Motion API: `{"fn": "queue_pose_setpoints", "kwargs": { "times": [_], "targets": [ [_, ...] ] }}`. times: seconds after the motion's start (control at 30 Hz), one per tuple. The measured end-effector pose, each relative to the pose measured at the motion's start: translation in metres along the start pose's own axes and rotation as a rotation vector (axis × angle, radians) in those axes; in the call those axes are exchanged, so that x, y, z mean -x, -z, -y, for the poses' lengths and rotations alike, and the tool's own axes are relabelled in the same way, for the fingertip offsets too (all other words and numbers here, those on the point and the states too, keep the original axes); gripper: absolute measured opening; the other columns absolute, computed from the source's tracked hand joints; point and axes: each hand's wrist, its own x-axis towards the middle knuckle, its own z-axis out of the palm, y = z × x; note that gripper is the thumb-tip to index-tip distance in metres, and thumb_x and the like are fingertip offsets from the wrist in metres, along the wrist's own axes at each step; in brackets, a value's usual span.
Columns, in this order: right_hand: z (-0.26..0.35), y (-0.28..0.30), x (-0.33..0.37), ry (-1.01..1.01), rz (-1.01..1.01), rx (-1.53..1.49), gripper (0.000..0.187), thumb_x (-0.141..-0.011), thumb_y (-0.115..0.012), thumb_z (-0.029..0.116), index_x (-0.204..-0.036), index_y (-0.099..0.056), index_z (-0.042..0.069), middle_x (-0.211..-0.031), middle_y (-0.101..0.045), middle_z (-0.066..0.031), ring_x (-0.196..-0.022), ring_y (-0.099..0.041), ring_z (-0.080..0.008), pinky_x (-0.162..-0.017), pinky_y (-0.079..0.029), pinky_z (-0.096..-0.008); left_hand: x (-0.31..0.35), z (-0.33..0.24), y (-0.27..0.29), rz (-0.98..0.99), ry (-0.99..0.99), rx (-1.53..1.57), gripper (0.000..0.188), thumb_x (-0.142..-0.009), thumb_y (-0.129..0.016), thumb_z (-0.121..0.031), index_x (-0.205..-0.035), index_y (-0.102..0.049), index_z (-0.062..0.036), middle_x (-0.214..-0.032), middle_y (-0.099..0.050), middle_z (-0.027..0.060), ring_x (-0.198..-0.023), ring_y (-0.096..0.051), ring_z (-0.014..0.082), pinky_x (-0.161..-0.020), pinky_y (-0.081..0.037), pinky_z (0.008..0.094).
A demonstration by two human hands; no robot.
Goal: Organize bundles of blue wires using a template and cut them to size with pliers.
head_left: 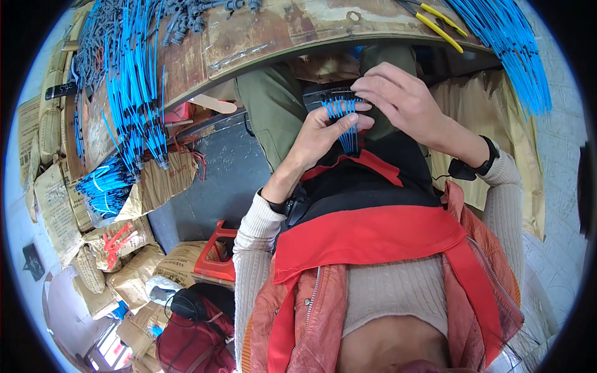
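Blue wires (339, 109) gripped in left hand (318, 137), near side of table (273, 31).
Right hand (404, 99) just beside, half-curled, grip unclear; sacks (59, 202) left of table, contents hidden.

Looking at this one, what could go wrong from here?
The left hand pinches a fan of thin blue strands; if its grip loosens, some might slip or cross. The yellow-handled tool lies near the worn brown wooden tabletop's edge and could be knocked off. The large bundle of long blue strands at the right overhangs that edge and might slide down.
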Motion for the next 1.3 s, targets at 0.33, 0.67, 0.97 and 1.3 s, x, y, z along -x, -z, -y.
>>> {"fn": "queue_pose_setpoints", "kwargs": {
  "times": [0.33,0.67,0.97,1.3],
  "targets": [
    [-0.003,0.004,-0.003,0.104,0.022,-0.016,0.026,-0.081,-0.064,0.002,-0.107,-0.064,0.003,-0.098,-0.060,-0.0108,-0.087,-0.063,-0.0301,-0.074,-0.053,-0.0372,0.000,-0.001,0.001,0.036,0.043,-0.007,0.029,-0.103,-0.054,-0.012,-0.129,-0.061,-0.0014,-0.112,-0.072,0.0128,-0.108,-0.068,0.0208,-0.095,-0.053,0.0335],
    [0.001,-0.006,0.002,-0.041,0.076,-0.175,0.036,-0.082,-0.062,-0.006,-0.117,-0.064,0.002,-0.101,-0.057,-0.0128,-0.087,-0.062,-0.0285,-0.075,-0.053,-0.0358,0.000,0.001,0.001,0.028,0.017,-0.036,0.028,-0.103,-0.055,-0.014,-0.126,-0.062,-0.0011,-0.109,-0.072,0.0119,-0.102,-0.069,0.0187,-0.088,-0.056,0.0328],
    [0.008,-0.008,-0.003,-0.070,0.063,-0.130,0.033,-0.087,-0.062,-0.001,-0.120,-0.063,0.004,-0.106,-0.055,-0.0137,-0.093,-0.060,-0.0302,-0.081,-0.051,-0.0378,-0.001,0.000,0.001,0.008,0.000,-0.062,0.026,-0.102,-0.056,-0.012,-0.124,-0.064,-0.0010,-0.107,-0.073,0.0109,-0.103,-0.069,0.0198,-0.092,-0.055,0.0334],
    [-0.043,0.004,-0.087,0.060,-0.093,0.017,0.022,-0.094,-0.060,0.013,-0.114,-0.061,0.004,-0.109,-0.061,-0.0141,-0.105,-0.059,-0.0330,-0.089,-0.049,-0.0400,-0.038,-0.018,0.010,-0.077,-0.158,-0.262,0.028,-0.093,-0.062,0.006,-0.121,-0.061,0.0060,-0.109,-0.070,0.0122,-0.101,-0.068,0.0183,-0.090,-0.055,0.0310]
  ]
}}
